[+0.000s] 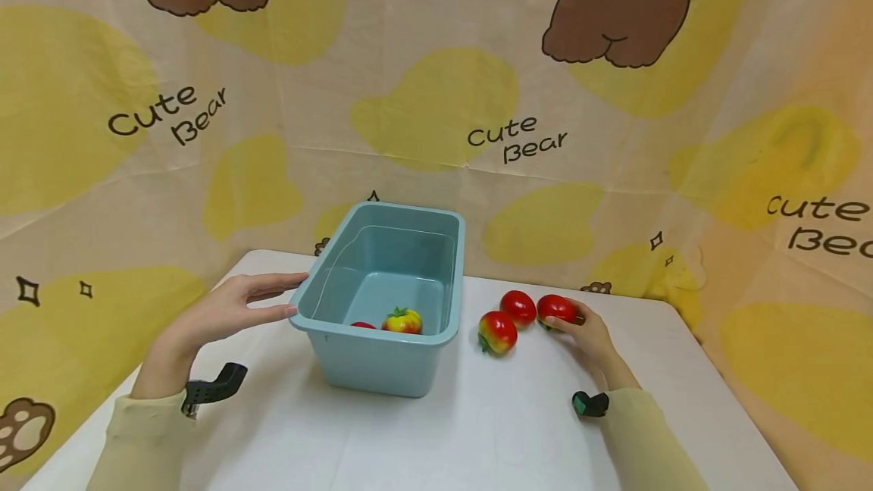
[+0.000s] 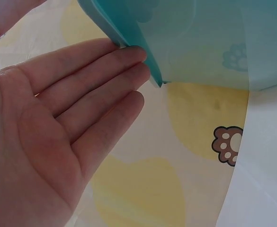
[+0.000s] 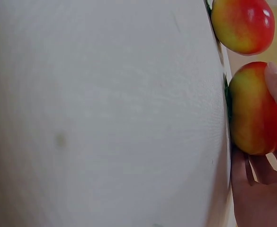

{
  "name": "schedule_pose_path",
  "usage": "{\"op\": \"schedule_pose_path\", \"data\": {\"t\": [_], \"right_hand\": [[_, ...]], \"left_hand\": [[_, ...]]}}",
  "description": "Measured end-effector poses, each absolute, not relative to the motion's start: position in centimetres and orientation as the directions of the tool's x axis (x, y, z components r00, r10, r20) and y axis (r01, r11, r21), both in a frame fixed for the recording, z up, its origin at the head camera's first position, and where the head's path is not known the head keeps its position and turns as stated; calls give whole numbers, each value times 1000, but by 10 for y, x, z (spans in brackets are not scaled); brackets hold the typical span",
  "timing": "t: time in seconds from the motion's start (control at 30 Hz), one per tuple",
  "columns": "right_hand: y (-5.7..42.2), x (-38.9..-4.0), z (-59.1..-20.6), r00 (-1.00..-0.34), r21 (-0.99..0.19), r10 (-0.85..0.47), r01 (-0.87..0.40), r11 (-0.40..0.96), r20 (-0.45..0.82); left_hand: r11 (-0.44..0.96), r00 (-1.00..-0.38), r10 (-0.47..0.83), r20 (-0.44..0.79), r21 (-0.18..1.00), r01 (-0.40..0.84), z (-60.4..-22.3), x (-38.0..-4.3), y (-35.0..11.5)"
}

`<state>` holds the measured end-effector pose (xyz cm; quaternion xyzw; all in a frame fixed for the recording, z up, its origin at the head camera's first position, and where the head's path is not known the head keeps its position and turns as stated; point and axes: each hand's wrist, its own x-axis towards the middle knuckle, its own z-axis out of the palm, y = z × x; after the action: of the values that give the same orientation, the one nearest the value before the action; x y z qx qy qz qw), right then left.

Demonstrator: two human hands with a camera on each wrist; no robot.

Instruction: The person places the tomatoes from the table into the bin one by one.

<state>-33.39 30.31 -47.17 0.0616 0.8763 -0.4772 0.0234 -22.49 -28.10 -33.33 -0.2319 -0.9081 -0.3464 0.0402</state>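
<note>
My right hand (image 1: 595,341) grips a shiny red tomato (image 1: 555,308) at the right of the table, with thumb and fingers around its sides. In the right wrist view this tomato (image 3: 253,111) shows a yellowish side, and green leaves face the tabletop. Two more tomatoes, a rear one (image 1: 517,308) and a nearer one (image 1: 498,333), lie just left of it. Beside the blue-green plastic bin (image 1: 378,364), my left hand (image 1: 232,311) has its fingers extended, fingertips at the left rim. Its palm (image 2: 48,137) is bare in the left wrist view.
Inside the bin lie a yellow-and-red tomato (image 1: 404,321) and a red one (image 1: 363,325), partly hidden by the front rim. A white table (image 1: 409,438) bears everything. Behind it hangs a bear-print cloth (image 1: 423,112).
</note>
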Motion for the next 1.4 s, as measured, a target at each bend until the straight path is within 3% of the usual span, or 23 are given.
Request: {"op": "schedule_pose_path", "data": {"t": [0.63,1.4], "right_hand": [[307,-326,-458,-997,-801,31,71,594,-66],[288,-306,-403,-985,-769,-50,-159,620,163]], "left_hand": [[648,-887,397,235,613,453,-336,-226,-281],[662,-891,391,232,601,447,-333,-226,-281]]}}
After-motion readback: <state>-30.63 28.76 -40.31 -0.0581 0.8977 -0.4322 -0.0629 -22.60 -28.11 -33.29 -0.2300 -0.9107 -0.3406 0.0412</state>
